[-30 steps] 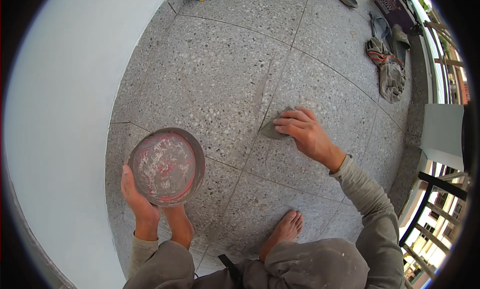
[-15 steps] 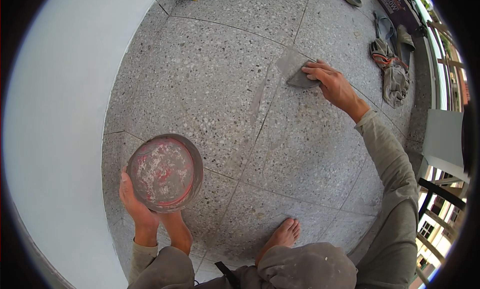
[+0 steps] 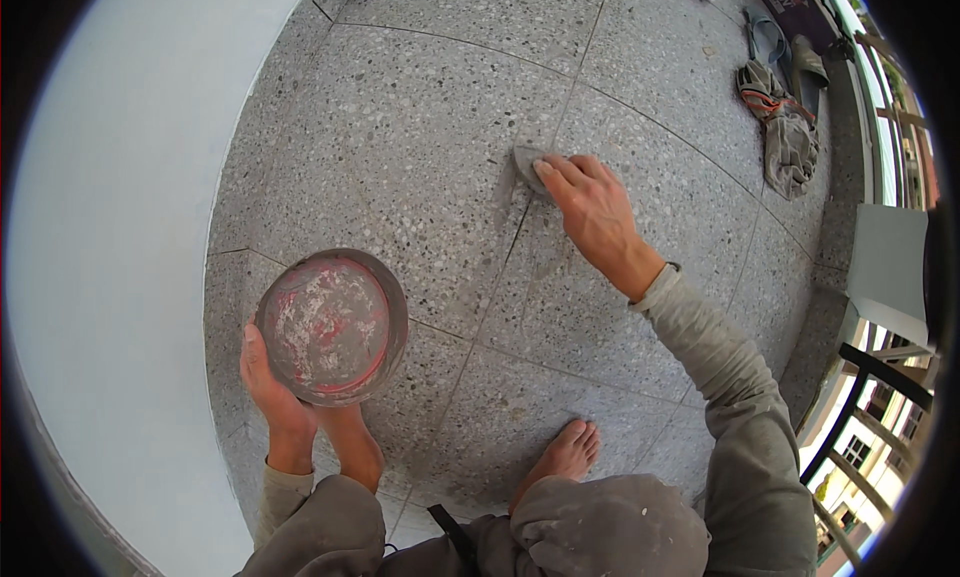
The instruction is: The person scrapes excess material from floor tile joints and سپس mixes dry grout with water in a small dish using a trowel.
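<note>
My left hand [image 3: 268, 385] grips the side of a round shallow pan [image 3: 330, 322], whose inside is smeared with grey paste over red and whitish patches. It is held above the floor at the left, tipped toward me. Farther off, near the middle, my right hand [image 3: 598, 217] pinches a thin grey scraper pad [image 3: 526, 167] pressed against the speckled floor tiles [image 3: 400, 157]. The pad sits over a dark joint [image 3: 512, 245] between tiles, and a damp grey smear [image 3: 505, 197] shows beside it. My fingers cover part of the pad.
A white wall [image 3: 120, 227] runs along the left. At the far right are sandals [image 3: 808, 72], a crumpled grey cloth item [image 3: 790, 152] and a dark box [image 3: 795, 12]. A railing [image 3: 880, 407] borders the right side. My bare foot [image 3: 570, 452] rests on the tiles near me.
My right hand has drawn the scraper pad leftward and a little toward me, off the wet grey patch, which no longer shows there. My left hand still holds the pan in nearly the same place.
</note>
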A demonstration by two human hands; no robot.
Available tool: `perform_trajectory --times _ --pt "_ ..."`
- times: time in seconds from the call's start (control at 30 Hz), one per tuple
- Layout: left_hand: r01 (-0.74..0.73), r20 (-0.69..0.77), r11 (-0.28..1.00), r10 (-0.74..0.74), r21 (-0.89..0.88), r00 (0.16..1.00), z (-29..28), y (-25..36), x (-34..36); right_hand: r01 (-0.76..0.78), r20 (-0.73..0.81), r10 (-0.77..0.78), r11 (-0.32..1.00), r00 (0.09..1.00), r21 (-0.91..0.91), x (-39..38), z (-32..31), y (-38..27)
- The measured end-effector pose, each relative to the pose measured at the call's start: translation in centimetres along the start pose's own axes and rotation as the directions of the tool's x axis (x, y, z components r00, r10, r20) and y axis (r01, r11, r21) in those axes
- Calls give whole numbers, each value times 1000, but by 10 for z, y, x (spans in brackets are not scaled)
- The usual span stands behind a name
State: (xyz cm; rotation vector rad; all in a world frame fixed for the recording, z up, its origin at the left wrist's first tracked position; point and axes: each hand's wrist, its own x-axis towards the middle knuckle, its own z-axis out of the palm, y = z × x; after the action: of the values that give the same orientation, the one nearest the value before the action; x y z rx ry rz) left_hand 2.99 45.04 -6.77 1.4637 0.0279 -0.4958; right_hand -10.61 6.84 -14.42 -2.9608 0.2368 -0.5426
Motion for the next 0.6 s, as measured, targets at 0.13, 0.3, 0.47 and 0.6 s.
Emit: perform_trajectory --times 0.13,0.3,0.47,0.6 --pt "-27 5 1000 27 4 1000 -6 4 -4 81 73 -89 991 993 109 -70 -16 -65" --pt "-50 -3 999 50 -10 999 -6 5 -9 206 74 -241 926 968 317 -53 -30 -21" --pt "-61 -6 997 61 -40 998 -2 -1 -2 315 61 -337 920 939 233 -20 -8 19" --pt "-78 -59 997 77 -13 995 -1 1 1 269 231 -330 928 915 258 -73 -27 14"
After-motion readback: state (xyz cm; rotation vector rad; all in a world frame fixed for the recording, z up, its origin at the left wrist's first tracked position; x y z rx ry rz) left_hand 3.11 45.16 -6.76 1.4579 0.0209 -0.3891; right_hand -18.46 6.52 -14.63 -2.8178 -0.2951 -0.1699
